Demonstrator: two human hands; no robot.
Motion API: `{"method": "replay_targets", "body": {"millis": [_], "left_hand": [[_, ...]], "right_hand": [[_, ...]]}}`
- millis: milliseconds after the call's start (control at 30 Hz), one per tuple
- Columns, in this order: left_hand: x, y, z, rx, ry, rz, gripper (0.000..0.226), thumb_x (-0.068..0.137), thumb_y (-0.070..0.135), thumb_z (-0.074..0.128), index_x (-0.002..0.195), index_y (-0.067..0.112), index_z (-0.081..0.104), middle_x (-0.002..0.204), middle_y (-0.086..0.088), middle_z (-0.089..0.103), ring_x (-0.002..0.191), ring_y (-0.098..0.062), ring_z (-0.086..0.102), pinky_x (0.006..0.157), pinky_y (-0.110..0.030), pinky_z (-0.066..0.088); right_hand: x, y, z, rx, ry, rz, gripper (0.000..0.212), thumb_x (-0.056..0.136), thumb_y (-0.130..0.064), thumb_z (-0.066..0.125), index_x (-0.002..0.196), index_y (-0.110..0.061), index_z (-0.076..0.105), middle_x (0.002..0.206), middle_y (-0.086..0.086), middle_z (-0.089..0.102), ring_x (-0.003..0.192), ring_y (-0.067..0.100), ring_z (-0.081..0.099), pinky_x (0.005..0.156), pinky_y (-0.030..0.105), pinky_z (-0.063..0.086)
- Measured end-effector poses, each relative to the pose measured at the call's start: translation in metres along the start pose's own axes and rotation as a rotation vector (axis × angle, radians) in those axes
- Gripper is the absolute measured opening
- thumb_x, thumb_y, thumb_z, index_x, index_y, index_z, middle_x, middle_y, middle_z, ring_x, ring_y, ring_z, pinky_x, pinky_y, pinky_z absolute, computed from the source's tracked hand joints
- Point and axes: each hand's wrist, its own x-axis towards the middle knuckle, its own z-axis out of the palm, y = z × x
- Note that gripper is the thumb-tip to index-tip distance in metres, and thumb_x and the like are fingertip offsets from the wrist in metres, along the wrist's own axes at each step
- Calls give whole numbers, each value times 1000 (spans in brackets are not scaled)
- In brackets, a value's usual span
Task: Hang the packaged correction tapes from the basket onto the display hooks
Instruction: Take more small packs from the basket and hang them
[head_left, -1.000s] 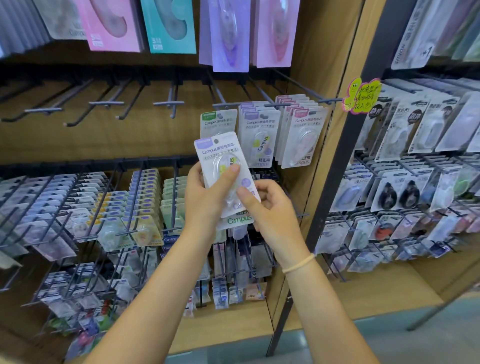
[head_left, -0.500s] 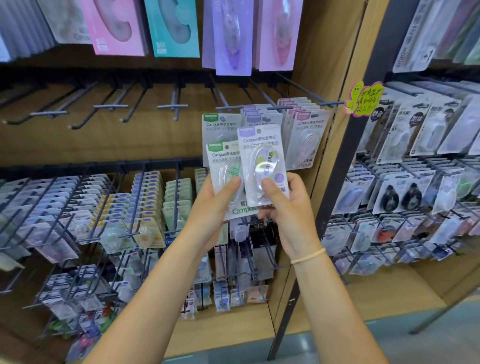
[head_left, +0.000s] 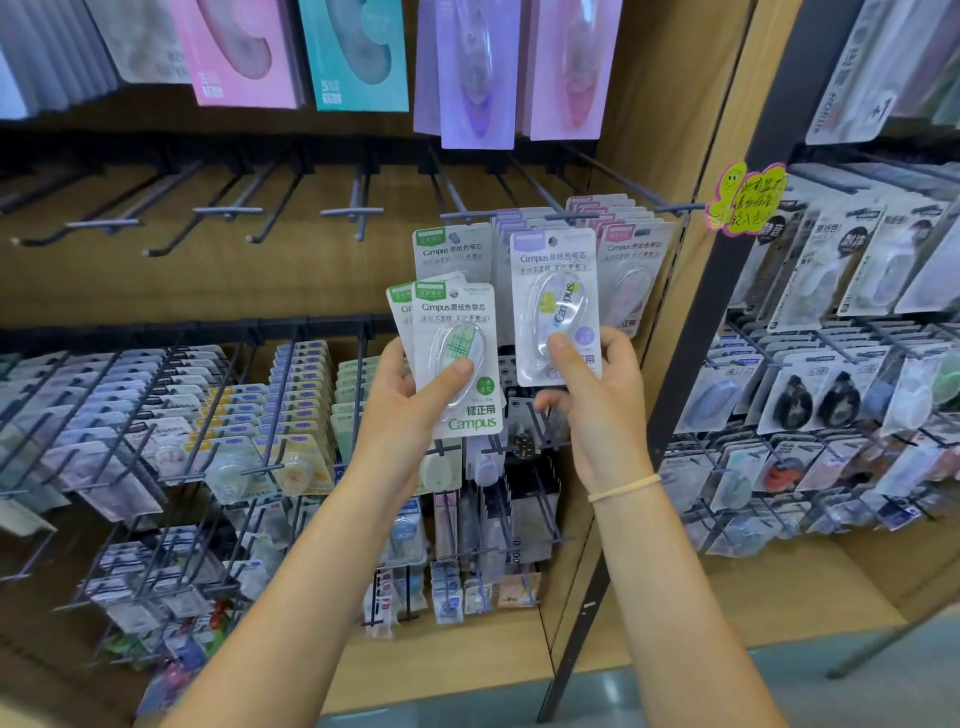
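My left hand (head_left: 402, 400) grips a small stack of green-labelled Campus correction tape packs (head_left: 454, 332), thumb pressed on the front blister. My right hand (head_left: 597, 395) pinches a single purple-labelled pack (head_left: 553, 291) by its lower edge and holds it upright in front of the purple packs hanging on a display hook (head_left: 511, 214). One green pack (head_left: 452, 249) hangs on the hook just left of it, and pink-labelled packs (head_left: 631, 260) hang to the right. The basket is out of view.
Several bare hooks (head_left: 228, 210) jut out along the same rail to the left. Below are crowded hooks of small tape packs (head_left: 260, 415). Larger pink, teal and purple packs (head_left: 358, 52) hang above. A black upright post (head_left: 727, 291) divides this bay from another stocked rack (head_left: 831, 332) on the right.
My right hand took the purple pack off the stack and moved it right and up toward the purple row. My left hand kept the green packs and lowered slightly.
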Motion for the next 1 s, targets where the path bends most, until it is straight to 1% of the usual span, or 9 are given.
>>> {"method": "replay_targets", "body": {"millis": [167,333,533,600,667,767,833,900,1000], "left_hand": [[0,-1,0,2,2,3,49,92,11,74,136,20,56,123,3,74,111,-21,72,93,-51,60],[-2,-2,-1,-6,4,9,51,90,11,75,136,21,55,123,4,74,112,-21,72,93,-51,59],[-9,2,-4,-48,52,53,58,87,5,77,138,19,53,120,6,74,107,-14,73,80,-32,63],[-10,3,-6,-45,55,63,59,86,7,78,138,19,53,123,4,73,110,-15,72,82,-33,62],[-11,5,-7,-54,56,68,62,80,14,80,136,20,53,124,4,73,111,-15,72,84,-35,62],[-12,5,-9,-75,70,71,67,74,22,81,135,20,53,123,5,73,110,-14,72,82,-33,61],[-12,4,-8,-78,78,77,68,74,24,81,136,20,53,123,5,73,110,-14,72,81,-33,62],[-11,1,-5,-61,79,89,66,77,22,81,136,19,53,123,4,73,108,-14,73,79,-32,62],[-11,0,2,-27,63,114,65,77,26,81,136,17,53,121,4,73,108,-12,72,80,-26,59]], "right_hand": [[1,-3,2,-31,-6,-16,18,95,-10,67,104,-8,52,103,10,67,81,21,64,47,25,51],[1,-5,3,-86,47,-33,20,94,-11,69,104,-6,52,102,11,68,73,16,64,47,25,51],[18,8,17,-138,92,54,21,92,-19,73,99,-7,57,93,11,66,69,21,60,50,26,50],[25,14,21,-117,122,122,34,90,-23,75,107,1,59,89,11,67,71,23,61,51,25,51],[24,20,20,-149,138,180,48,88,-29,77,114,6,57,84,12,66,61,19,62,48,25,51],[8,28,11,-240,149,260,57,87,-37,78,119,0,50,73,9,58,47,13,55,44,26,48],[-6,28,8,-253,96,251,47,90,-38,74,113,-4,53,72,7,56,47,12,51,44,24,44],[-21,22,10,-240,-36,209,31,94,-36,69,102,-8,60,72,4,59,53,12,53,48,23,44],[-34,9,19,-273,-231,150,26,91,-35,71,102,-11,69,86,4,71,75,14,66,65,23,52]]}}
